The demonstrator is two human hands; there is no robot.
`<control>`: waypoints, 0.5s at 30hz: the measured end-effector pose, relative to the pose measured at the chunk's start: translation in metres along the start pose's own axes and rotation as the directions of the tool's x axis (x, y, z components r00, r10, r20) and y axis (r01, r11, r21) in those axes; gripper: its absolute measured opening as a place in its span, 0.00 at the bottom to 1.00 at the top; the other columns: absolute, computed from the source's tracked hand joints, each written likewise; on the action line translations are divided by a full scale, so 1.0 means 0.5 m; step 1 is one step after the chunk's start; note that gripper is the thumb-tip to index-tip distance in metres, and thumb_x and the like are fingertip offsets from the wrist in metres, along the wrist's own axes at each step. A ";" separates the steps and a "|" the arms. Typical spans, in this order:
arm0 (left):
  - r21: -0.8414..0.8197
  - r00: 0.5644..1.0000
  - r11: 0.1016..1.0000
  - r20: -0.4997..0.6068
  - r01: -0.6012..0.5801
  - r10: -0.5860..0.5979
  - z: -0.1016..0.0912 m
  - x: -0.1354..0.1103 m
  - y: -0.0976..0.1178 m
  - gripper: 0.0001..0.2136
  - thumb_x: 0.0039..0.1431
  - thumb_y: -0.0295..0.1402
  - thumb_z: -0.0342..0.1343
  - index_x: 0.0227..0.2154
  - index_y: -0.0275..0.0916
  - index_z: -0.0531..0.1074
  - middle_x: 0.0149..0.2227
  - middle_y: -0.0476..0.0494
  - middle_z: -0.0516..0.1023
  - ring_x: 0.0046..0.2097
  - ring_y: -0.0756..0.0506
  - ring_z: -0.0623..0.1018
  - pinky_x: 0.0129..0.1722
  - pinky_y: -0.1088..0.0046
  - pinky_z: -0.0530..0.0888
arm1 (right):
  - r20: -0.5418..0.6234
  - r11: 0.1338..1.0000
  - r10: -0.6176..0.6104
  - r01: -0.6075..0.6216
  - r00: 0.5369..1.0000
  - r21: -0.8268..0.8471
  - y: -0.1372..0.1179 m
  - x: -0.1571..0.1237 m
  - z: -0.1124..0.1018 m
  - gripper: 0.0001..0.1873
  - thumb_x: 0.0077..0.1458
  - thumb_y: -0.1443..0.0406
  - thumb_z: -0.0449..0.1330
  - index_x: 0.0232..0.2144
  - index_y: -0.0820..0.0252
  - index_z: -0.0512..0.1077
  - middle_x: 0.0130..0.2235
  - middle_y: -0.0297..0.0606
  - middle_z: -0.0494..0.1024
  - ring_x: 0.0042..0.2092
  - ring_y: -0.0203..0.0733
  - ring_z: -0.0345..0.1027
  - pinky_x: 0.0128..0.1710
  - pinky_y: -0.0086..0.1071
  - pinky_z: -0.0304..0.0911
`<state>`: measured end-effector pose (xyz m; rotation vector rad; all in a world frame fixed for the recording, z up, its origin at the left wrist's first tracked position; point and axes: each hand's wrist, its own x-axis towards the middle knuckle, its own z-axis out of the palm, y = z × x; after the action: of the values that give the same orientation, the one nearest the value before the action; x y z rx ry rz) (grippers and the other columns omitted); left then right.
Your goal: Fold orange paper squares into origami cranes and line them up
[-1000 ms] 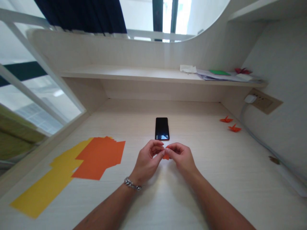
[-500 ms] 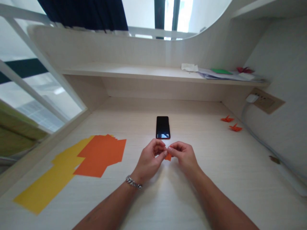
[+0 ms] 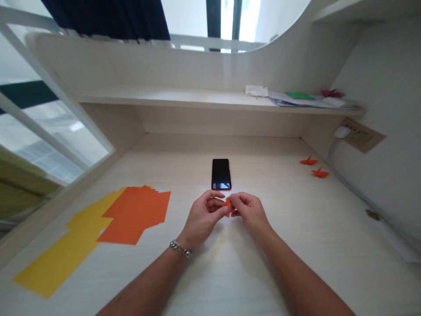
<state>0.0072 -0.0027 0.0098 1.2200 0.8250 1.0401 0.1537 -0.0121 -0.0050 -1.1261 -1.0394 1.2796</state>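
Both my hands meet just above the wooden desk point(image 3: 296, 228), pinching a small folded piece of orange paper point(image 3: 227, 205) between their fingertips. My left hand point(image 3: 202, 217), with a metal bracelet on its wrist, grips the paper from the left. From the right, my right hand point(image 3: 251, 213) has it between thumb and fingers. Most of the paper is hidden by the fingers. A black phone point(image 3: 221, 174) lies flat just beyond the hands.
Orange sheets point(image 3: 136, 213) overlap yellow sheets point(image 3: 62, 252) on the desk's left. Two small orange folded cranes point(image 3: 314, 166) sit at the far right near a wall socket point(image 3: 357, 136). The shelf point(image 3: 164, 98) above holds papers, a green sheet and a red paper figure point(image 3: 332, 93).
The hands have shifted slightly and turned the small orange paper between the fingertips; it now sits a little higher between them. Nothing else has moved.
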 end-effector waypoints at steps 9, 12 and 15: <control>-0.058 0.996 0.998 -0.087 -0.014 0.008 -0.007 0.005 0.003 0.15 0.45 0.30 0.66 0.36 0.36 0.69 0.27 0.47 0.79 0.29 0.48 0.78 0.34 0.71 0.75 | 0.014 0.988 -0.114 0.115 0.993 -0.105 0.005 -0.006 0.007 0.11 0.48 0.58 0.64 0.26 0.62 0.74 0.23 0.36 0.74 0.26 0.36 0.65 0.28 0.31 0.62; -0.048 0.996 0.999 -0.083 0.006 -0.010 -0.012 0.008 -0.003 0.14 0.45 0.31 0.66 0.36 0.35 0.72 0.29 0.45 0.80 0.31 0.46 0.79 0.35 0.69 0.75 | 0.011 0.988 -0.107 0.108 0.994 -0.109 0.004 -0.005 0.007 0.12 0.48 0.58 0.63 0.27 0.61 0.74 0.24 0.35 0.75 0.25 0.36 0.65 0.28 0.31 0.63; -0.051 0.994 0.999 -0.106 0.000 -0.005 -0.016 0.012 -0.009 0.13 0.43 0.31 0.67 0.34 0.35 0.74 0.32 0.44 0.80 0.34 0.46 0.79 0.38 0.69 0.75 | 0.035 0.988 -0.107 0.111 0.994 -0.107 0.001 -0.007 0.010 0.13 0.44 0.59 0.66 0.30 0.61 0.75 0.29 0.37 0.77 0.30 0.39 0.69 0.31 0.32 0.65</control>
<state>0.0029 0.0057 0.0040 1.1279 0.8764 1.1248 0.1487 -0.0156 -0.0048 -1.1195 -1.1890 1.1672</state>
